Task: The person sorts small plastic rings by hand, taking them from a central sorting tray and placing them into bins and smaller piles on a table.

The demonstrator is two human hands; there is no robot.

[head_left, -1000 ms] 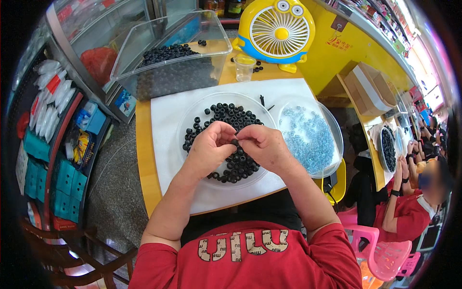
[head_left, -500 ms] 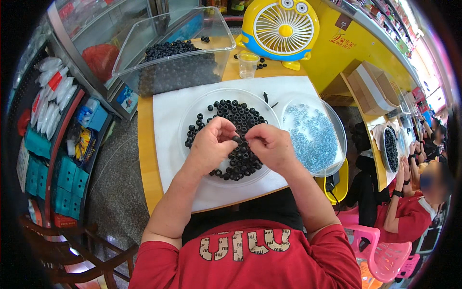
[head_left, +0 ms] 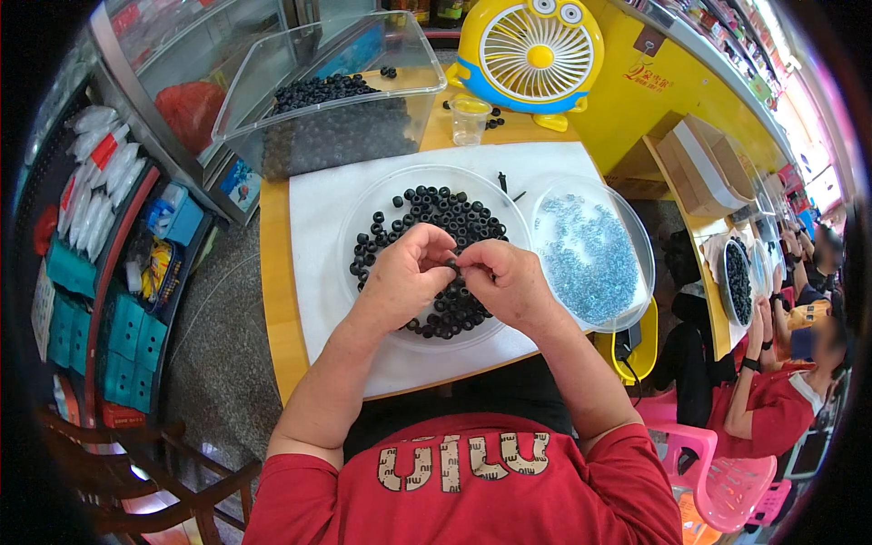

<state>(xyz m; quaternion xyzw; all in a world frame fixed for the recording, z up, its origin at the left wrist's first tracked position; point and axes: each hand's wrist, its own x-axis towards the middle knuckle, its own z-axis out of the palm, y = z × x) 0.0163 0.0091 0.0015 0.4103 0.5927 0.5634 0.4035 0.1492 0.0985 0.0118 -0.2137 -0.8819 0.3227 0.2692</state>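
Over a round clear tray (head_left: 348, 284) of black ring-shaped parts (head_left: 451, 214), my two hands meet. My left hand (head_left: 406, 274) pinches one black ring-shaped part (head_left: 451, 266) between thumb and fingers. The fingertips of my right hand (head_left: 505, 278) are pressed together against that same part; whatever they hold is too small to make out. To the right, a second round tray (head_left: 647, 263) carries many small clear-blue pieces (head_left: 590, 263). Both trays stand on a white sheet (head_left: 318, 236).
A clear bin (head_left: 341, 136) of black parts stands at the back left. Beside it are a small clear cup (head_left: 469, 123) and a yellow cartoon fan (head_left: 536, 59). A yellow basket (head_left: 643, 350) hangs low at the right. Co-workers sit at another table (head_left: 708, 263) on the right.
My right hand has moved slightly left, and its fingertips now meet the black part in my left hand. Before, a small gap lay between the hands.
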